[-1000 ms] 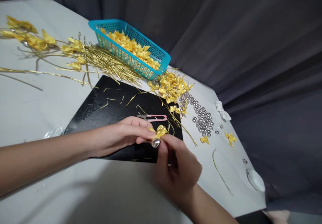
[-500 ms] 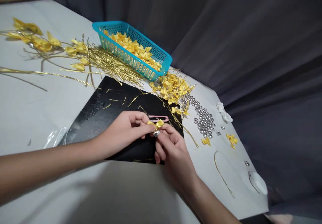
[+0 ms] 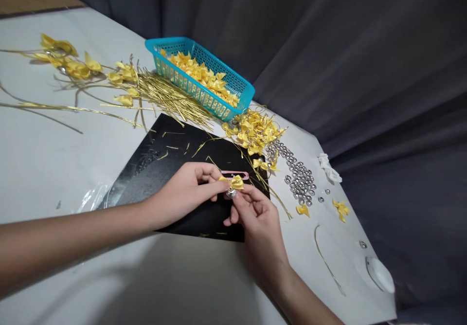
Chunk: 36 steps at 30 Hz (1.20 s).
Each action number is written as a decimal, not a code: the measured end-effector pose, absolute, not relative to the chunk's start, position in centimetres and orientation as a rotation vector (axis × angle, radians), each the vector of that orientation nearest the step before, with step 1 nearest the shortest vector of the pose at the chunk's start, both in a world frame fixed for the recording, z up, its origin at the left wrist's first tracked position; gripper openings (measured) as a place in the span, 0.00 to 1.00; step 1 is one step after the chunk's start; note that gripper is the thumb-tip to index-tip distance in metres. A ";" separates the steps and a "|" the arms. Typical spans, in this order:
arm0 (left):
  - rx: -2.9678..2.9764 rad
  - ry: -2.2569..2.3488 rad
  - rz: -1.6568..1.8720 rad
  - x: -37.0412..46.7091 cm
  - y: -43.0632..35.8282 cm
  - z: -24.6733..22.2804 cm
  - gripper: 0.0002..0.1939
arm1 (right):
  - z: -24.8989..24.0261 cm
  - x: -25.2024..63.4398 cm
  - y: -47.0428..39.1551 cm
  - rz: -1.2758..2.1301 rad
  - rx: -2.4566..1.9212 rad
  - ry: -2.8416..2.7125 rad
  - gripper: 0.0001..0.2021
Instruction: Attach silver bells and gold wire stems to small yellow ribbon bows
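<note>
Evidently, the head view has a yellow bow (image 3: 237, 182) with a silver bead (image 3: 231, 193) held over the black mat (image 3: 146, 174).
Left hand (image 3: 191, 186) and right hand (image 3: 260, 215) pinch it between fingertips. The ribbon looks light, soft, easily creased; the bead, hard and slippery. The gathered middle seems the surest hold. No lettering is readable.

Open room lies on the near table (image 3: 175, 281), between the forearms (image 3: 116, 225). Beyond the mat (image 3: 146, 169), wires (image 3: 175, 96), basket (image 3: 197, 90) and bow pile (image 3: 257, 130) bar the way, the curtain (image 3: 328, 62) behind. Beads (image 3: 301, 184) obstruct the table past the right hand (image 3: 259, 213). Snips (image 3: 245, 174) lie beyond the fingers (image 3: 206, 171), though that gap is hard to judge.
</note>
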<state>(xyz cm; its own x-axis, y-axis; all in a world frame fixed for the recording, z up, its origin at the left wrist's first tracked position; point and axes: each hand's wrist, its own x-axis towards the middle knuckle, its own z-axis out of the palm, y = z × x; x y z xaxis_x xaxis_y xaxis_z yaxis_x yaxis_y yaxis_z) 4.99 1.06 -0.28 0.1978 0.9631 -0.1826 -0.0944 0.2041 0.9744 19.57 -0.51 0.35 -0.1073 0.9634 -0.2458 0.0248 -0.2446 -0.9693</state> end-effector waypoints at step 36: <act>1.230 1.120 0.913 5.1 0.9 -0.6 0.10 | 1.0 20.8 0.6 0.471 -1.180 -2.140 0.05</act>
